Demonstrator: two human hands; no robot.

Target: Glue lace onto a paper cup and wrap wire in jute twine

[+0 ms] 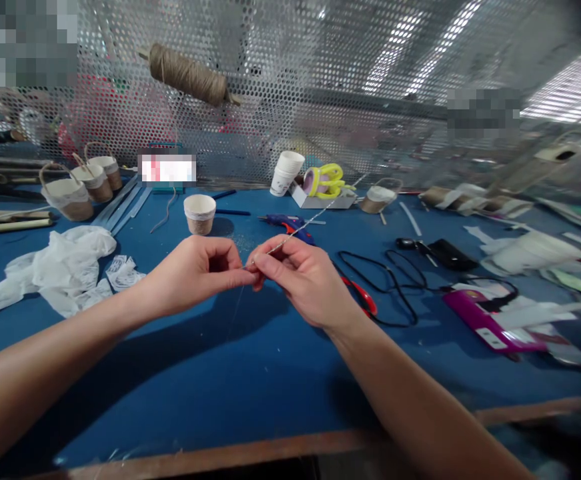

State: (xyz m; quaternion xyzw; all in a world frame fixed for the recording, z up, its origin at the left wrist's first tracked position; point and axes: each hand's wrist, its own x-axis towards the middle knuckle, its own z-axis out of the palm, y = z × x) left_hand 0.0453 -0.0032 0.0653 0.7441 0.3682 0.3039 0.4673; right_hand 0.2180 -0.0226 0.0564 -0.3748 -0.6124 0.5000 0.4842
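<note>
My left hand (197, 270) and my right hand (305, 280) meet above the middle of the blue table (230, 373), fingertips touching. Both pinch a thin twisted wire or twine strand (310, 223) that rises to the upper right from my right fingers; a fine thread hangs down from the pinch. A paper cup wrapped in twine (200, 213) stands just behind my left hand. Red-handled scissors (363, 297) lie partly hidden under my right wrist.
A twine spool (187, 75) hangs on the perforated metal screen behind. Twine-wrapped cup baskets (77, 187) stand at left, white plastic wrap (55, 267) nearer. A blue glue gun (285, 221), white cups (286, 172), black cable (395, 287) and a purple tool (490, 323) lie at right.
</note>
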